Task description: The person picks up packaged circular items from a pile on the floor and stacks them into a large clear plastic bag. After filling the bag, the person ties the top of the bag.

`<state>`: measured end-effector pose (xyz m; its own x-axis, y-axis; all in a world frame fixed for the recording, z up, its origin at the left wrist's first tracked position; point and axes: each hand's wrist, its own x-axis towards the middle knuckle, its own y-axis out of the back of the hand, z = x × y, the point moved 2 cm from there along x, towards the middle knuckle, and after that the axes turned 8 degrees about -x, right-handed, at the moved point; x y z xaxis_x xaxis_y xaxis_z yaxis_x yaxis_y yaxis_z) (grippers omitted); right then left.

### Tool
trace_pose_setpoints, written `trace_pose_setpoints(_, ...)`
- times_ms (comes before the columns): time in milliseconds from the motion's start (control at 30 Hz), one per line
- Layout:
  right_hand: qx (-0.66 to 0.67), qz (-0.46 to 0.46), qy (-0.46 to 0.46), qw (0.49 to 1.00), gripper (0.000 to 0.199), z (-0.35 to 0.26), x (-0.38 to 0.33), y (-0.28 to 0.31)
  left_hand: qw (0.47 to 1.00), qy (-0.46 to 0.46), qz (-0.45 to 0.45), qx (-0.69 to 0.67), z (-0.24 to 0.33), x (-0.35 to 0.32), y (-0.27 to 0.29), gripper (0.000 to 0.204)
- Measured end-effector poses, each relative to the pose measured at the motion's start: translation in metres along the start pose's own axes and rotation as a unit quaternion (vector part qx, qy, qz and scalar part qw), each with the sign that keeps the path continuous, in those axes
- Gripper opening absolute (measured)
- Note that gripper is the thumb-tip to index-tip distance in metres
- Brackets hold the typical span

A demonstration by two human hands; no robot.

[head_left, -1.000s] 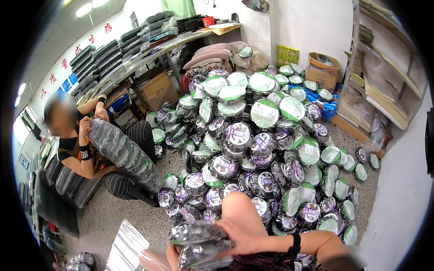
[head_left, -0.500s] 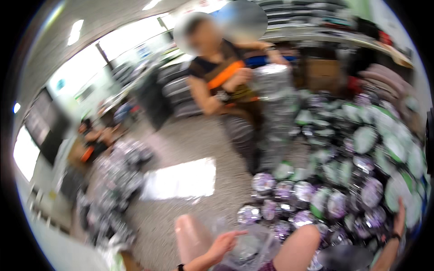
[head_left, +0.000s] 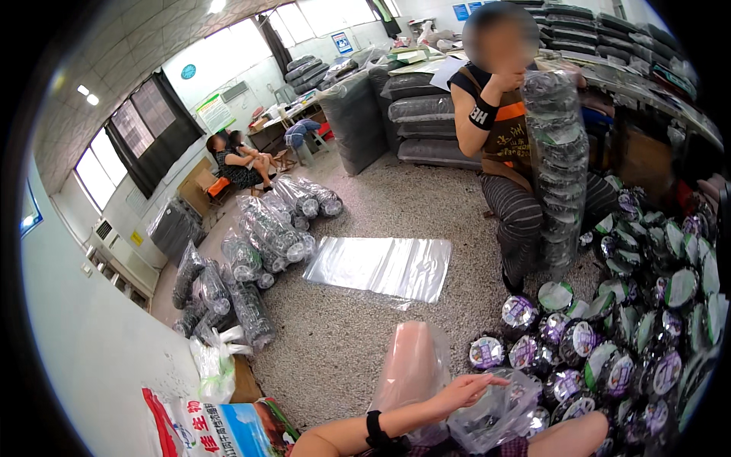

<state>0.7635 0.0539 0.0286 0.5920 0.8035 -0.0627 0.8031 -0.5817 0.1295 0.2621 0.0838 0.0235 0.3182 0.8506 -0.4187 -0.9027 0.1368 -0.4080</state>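
I hold a clear crinkly plastic bag (head_left: 491, 415) on my lap with my left hand (head_left: 466, 390), fingers spread on it. My right hand is hidden. Next, I think a round foil-wrapped roll (head_left: 486, 353) goes in.

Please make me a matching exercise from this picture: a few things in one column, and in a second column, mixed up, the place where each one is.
Things:
1. flat plastic sheets
2. tall filled bag
3. clear bag
4. long packed rolls

Places:
A. under the left hand
B. held upright by the seated person opposite
C. spread on the floor in the middle
D. piled on the floor by the left wall

Pairs: 1-C, 2-B, 3-A, 4-D
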Motion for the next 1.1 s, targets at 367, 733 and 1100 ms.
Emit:
trace_pose_setpoints(367,-0.321,-0.457,0.453,0.695,0.060,-0.015,-0.231,-0.264,0.977,-0.130,0.081,0.148,-0.013,-0.084,0.084,0.039)
trace_pose_setpoints(733,-0.002,-0.497,-0.254,0.830,0.037,0.172,-0.261,-0.287,0.849,-0.212,-0.028,0.483,-0.069,-0.111,0.040,0.036)
trace_pose_setpoints(1100,-0.092,-0.352,-0.140,0.921,0.043,0.171,-0.267,-0.309,0.969,-0.060,-0.197,-0.140,-0.008,-0.107,0.000,0.050)
